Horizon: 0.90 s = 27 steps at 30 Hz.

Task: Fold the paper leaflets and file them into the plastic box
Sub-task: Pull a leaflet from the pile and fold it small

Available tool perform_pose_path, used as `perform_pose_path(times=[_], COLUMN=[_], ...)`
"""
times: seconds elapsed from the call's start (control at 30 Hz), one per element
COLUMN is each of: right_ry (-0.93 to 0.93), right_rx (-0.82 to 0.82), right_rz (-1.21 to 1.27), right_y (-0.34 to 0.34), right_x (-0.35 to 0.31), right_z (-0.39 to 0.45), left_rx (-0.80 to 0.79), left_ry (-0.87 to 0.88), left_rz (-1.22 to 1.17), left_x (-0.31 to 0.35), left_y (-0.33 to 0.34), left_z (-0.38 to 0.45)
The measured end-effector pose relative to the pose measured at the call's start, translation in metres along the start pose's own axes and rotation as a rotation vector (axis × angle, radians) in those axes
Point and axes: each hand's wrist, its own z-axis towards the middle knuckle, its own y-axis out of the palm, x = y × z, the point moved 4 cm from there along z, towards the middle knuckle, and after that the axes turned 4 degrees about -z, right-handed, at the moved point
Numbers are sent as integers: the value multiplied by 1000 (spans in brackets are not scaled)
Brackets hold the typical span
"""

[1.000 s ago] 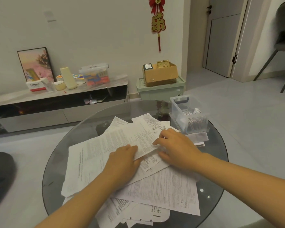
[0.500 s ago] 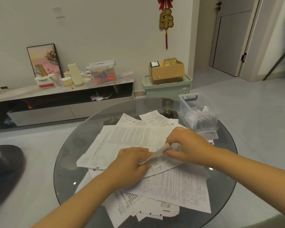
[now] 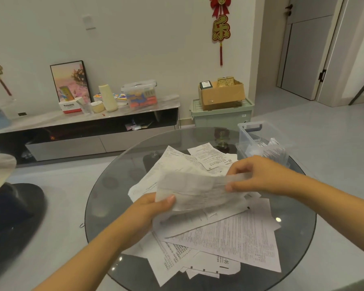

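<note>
Head view looks down on a round glass table (image 3: 105, 206) filling the lower middle of the frame, its far rim bare and its near edge cut off at the bottom. Loose printed sheets (image 3: 235, 234) sprawl over the centre, some reaching almost to the near rim; bare glass is left along the left side and the far arc.

The plastic box (image 3: 259, 137) stands at the table's far right edge, right of centre, with a few folded papers standing inside, hard to make out through its clear wall.

One leaflet (image 3: 198, 190) is lifted above the pile, blurred, stretched between both hands. The left hand (image 3: 151, 208) comes up from the lower left and pinches the leaflet's lower left corner, thumb on top. The right hand (image 3: 259, 175) reaches in from the right and grips its upper right end, fingers curled round the edge. The print cannot be read.

Open floor lies left and right of the table. A low cabinet (image 3: 82, 131) runs along the wall at upper left, and a green bin (image 3: 223, 116) with a cardboard box (image 3: 223, 95) on it stands beyond the table.
</note>
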Motion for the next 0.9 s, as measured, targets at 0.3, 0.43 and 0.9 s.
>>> perform_pose_path(times=[0.3, 0.43, 0.9], right_ry=[188, 123, 56], right_rx=[-96, -78, 75], right_rz=[533, 497, 330], right_y=[20, 22, 20], right_x=[10, -2, 6], right_z=[18, 25, 38], left_rx=[210, 258, 332], left_ry=[-34, -19, -24], left_rz=[-368, -397, -385], left_x=[-4, -1, 2], left_y=[-9, -10, -18], left_z=[-4, -4, -5])
